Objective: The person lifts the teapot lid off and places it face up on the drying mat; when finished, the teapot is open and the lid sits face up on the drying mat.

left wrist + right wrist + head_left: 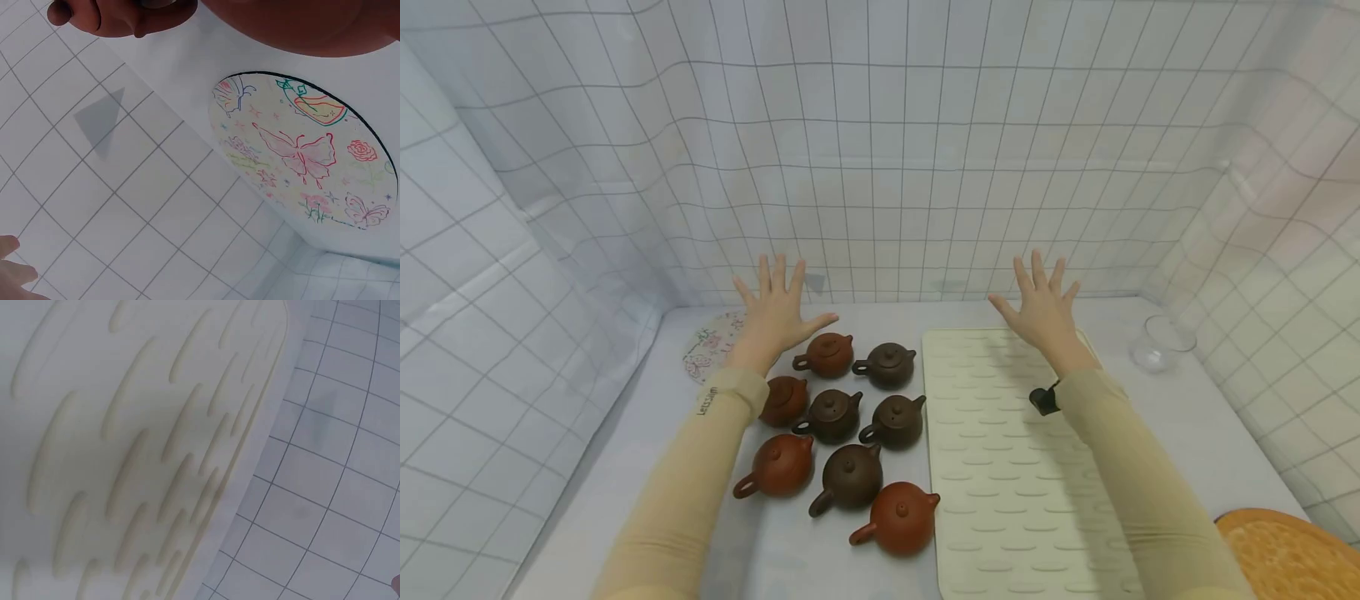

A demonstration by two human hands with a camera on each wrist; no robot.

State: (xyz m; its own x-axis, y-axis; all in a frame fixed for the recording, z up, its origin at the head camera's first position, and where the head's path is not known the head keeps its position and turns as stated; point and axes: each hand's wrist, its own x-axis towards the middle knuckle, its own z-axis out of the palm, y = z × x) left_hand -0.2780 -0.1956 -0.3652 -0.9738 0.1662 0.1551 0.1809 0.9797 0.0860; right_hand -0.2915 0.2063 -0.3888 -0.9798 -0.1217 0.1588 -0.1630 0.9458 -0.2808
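Both hands are held out over the table with fingers straight and spread, holding nothing. My left hand [772, 315] is nearest a reddish-brown teapot [830, 356] at the back left; its fingertips [15, 275] show at the corner of the left wrist view. Several small clay teapots stand in loose rows, some reddish, such as the front one [903, 518], others dark brown, such as the middle one [852, 477]. Over the far part of a cream ridged mat [985, 467] is my right hand [1043, 312]. The right sleeve hides part of that mat.
A round board with butterfly and flower drawings [299, 153] lies at the back left, partly behind the left arm. At the back right stands a clear glass vessel [1153, 350]. An orange-brown round item [1292, 554] sits at the front right. White gridded cloth [925, 150] encloses the table.
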